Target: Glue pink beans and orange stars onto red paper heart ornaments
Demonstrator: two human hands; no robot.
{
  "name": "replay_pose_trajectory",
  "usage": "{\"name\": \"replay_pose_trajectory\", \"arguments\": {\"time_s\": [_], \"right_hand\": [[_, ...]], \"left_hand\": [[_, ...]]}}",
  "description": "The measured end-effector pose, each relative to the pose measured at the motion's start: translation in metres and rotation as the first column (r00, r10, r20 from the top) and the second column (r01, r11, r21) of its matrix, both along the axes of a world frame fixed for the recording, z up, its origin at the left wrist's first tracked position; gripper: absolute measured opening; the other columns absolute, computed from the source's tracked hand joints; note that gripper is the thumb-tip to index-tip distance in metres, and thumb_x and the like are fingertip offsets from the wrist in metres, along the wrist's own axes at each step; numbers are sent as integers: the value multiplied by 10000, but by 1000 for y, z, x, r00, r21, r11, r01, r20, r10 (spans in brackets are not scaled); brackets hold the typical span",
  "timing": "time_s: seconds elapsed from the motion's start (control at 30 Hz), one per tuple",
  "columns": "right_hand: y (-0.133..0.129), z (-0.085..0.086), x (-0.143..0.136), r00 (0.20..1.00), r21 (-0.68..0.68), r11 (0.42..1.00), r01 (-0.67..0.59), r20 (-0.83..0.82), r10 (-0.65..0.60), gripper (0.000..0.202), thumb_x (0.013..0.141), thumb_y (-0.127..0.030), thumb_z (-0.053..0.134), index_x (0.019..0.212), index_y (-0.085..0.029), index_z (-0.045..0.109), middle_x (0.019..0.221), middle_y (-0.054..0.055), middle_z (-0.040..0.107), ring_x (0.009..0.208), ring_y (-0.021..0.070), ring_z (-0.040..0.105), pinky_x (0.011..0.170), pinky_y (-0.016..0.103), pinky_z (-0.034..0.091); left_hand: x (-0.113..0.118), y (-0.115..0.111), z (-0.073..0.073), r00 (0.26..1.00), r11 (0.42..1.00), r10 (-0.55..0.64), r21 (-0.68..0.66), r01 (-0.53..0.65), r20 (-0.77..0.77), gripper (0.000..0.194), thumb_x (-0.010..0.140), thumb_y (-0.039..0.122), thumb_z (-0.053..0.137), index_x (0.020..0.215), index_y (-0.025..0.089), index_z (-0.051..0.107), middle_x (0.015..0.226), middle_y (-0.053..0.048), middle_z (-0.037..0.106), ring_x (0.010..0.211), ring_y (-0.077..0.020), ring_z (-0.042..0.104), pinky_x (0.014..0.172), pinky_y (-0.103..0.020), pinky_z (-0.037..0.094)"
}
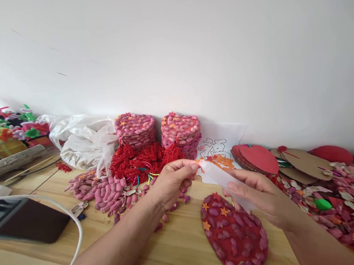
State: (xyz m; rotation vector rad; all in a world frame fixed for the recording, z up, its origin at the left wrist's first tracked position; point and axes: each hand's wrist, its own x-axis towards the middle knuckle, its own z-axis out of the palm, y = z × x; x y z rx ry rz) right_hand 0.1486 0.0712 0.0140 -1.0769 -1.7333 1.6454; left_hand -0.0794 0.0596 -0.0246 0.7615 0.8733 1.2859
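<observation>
My right hand (256, 189) grips a translucent white glue bottle (216, 178), tilted with its tip up and to the left. Close to that tip, my left hand (178, 177) pinches a small orange star (198, 162), mostly hidden by the fingertips. Below the bottle, a red heart-shaped board (219, 226) lies on the table, covered with pink-dyed peanuts. Several orange stars (224, 211) sit on its upper left part, with a red one at the top. Beyond my hands, a pile of orange stars (222, 161) rests on white paper with a character outline.
Two stacks of peanut-covered boards (135, 129) stand by the wall behind red tassels (138, 161). Loose pink peanuts (110, 192) lie left; red hearts (259, 159) and scattered pieces (345, 215) lie right. A black device (29, 219) and white cable (78, 239) are at left.
</observation>
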Motion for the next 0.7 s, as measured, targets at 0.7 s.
{"name": "replay_pose_trajectory", "arguments": {"time_s": [0.7], "right_hand": [[-11, 10, -2, 970, 287, 955, -69, 244, -4, 300, 990, -498, 450, 950, -221, 559, 782, -8, 552, 681, 147, 498, 597, 267, 394]], "left_hand": [[1, -2, 0, 997, 999, 33, 31, -31, -64, 255, 745, 365, 815, 807, 159, 678, 631, 25, 569, 452, -29, 388, 417, -179, 238]]}}
